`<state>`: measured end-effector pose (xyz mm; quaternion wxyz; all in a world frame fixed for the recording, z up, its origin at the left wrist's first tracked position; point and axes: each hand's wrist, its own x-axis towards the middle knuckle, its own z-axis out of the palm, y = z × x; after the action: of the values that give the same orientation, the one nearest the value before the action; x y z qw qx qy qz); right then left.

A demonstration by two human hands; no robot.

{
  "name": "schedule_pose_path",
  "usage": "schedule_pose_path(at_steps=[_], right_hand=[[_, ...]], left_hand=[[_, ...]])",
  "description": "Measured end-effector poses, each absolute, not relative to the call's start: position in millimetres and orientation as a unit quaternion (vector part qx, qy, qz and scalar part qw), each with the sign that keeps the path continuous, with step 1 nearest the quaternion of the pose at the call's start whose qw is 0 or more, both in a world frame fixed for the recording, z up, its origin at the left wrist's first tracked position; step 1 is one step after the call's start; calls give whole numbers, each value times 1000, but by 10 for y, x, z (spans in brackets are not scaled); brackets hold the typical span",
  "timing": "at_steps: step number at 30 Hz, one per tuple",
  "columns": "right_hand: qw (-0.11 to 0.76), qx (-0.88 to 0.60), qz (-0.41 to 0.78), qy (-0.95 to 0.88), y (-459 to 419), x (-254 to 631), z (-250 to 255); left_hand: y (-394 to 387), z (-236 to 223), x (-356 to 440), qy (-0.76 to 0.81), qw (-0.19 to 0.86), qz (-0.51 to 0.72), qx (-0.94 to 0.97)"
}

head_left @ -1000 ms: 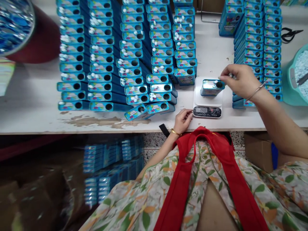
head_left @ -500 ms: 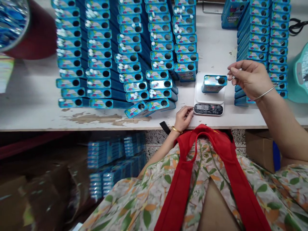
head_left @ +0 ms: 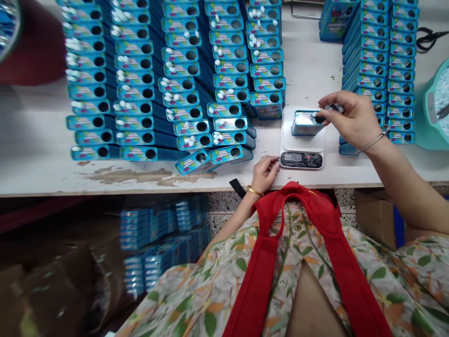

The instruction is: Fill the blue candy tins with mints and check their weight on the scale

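Note:
On the white kitchen scale (head_left: pixel 286 133) stands a blue candy tin (head_left: pixel 308 127) with a round opening in its top. My right hand (head_left: pixel 351 119) is over that opening, fingers curled around a few small white candies (head_left: pixel 333 108). Its thumb and a fingertip are at the tin's top, beside a white candy (head_left: pixel 315 113) lying there. My left hand (head_left: pixel 264 174) rests on the table, loosely curled with nothing visible in it, its fingertips against the scale's left edge. The scale's display (head_left: pixel 293 157) is lit; its digits are hard to read.
Long rows of blue tins (head_left: pixel 135 122) fill the left, many with white candies on top. More tins (head_left: pixel 373 57) stand at right, near black scissors (head_left: pixel 428 40) and a turquoise basin (head_left: pixel 426 107) of white candies. A dark red bucket (head_left: pixel 42 47) is far left.
My right hand has moved left from beside the tin to over its opening. My left hand stays by the scale. The view has shifted slightly.

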<state>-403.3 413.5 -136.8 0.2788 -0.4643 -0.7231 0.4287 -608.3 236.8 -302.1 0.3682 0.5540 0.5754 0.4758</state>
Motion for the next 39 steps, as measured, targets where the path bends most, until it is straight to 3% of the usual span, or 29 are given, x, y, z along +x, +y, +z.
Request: schedule_pose_path(at_steps=[9, 16, 26, 32, 39], right_hand=[[250, -452, 332, -789, 4107, -4058, -1216], [364, -476, 521, -608, 4016, -4036, -1174], [366, -517, 609, -478, 3829, -3818, -1423], [430, -470, 570, -519, 3942, -4022, -1502], [362, -493, 512, -603, 3993, -4137, -1487]], left_hand=[[2369, -3025, -6078, 578, 368, 478, 549], [2366, -3026, -6083, 578, 363, 478, 553], [2361, -3114, -6090, 585, 367, 479, 541], [2338, -3209, -6098, 586, 381, 483, 527], [2342, -3183, -6106, 591, 378, 472, 535]])
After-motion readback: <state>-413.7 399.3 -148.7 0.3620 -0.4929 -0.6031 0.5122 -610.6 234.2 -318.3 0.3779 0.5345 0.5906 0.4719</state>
